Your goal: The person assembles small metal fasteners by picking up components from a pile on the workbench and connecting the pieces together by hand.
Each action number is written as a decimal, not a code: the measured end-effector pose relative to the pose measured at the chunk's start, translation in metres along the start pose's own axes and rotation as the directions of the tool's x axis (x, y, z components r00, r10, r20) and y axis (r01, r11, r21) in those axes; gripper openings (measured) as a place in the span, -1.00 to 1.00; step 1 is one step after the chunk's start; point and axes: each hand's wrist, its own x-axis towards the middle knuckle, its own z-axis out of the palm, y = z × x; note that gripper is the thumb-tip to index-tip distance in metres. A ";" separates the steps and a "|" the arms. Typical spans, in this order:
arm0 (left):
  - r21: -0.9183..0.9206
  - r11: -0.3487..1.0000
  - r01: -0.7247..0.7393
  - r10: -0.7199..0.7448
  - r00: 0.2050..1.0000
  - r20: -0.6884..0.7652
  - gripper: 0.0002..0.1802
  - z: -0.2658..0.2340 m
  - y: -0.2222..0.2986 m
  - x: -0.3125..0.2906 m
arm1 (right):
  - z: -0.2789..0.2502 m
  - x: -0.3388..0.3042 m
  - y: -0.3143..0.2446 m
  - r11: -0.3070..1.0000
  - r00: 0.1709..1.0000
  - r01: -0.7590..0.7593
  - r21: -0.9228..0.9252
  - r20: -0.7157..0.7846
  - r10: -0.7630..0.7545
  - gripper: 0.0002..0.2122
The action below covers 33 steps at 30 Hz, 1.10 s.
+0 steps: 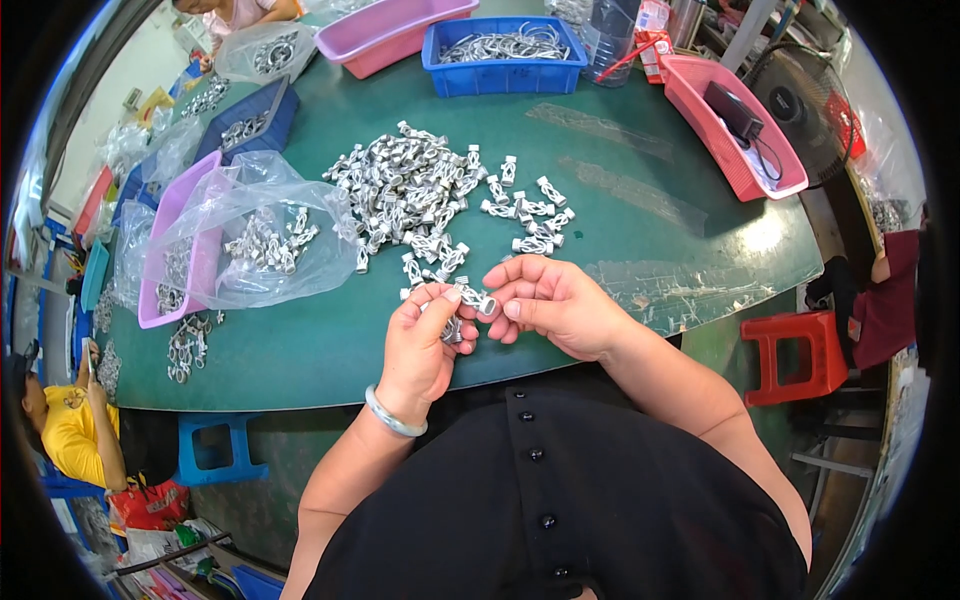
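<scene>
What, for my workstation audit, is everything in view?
Table: one, green, centre.
Small metal parts: too many to count, silver and white, mainly piled mid-table.
Blue bins: at least two, blue, far centre and left.
Pink tray: one, pink, far edge.
Lilac tray: one, lilac, left.
Basket: one, salmon pink, right.
Corded device: one, black, in the basket.
Plastic bags: several, clear, left.
Bottle: one, clear, far right.
Fan: one, black, right.
Stools: two, blue left, red right.
Co-workers: three, in yellow and pink left, dark red right.
Other clutter: uncounted, mixed colours, around the rim.
Bangle: one, pale, left wrist.
Buttoned top: one, black, lower centre.
Left hand: one, bare, holding parts.
Right hand: one, bare, beside it.
</scene>
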 end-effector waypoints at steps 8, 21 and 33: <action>-0.042 0.998 0.051 -0.049 0.998 0.049 -0.90 -0.001 0.000 0.001 | 0.002 -0.001 -0.002 1.000 1.000 0.012 -0.008 0.020 -0.011 -0.75; 0.114 0.941 -0.317 0.306 0.946 0.109 -0.86 0.002 -0.006 -0.004 | 0.000 0.001 0.004 0.998 0.998 -0.052 0.032 -0.022 0.052 -0.82; -0.125 0.975 -0.184 0.208 0.954 0.214 -0.65 -0.001 -0.013 -0.002 | 0.010 -0.002 0.016 0.707 0.875 0.383 -0.595 -0.012 -0.484 -0.80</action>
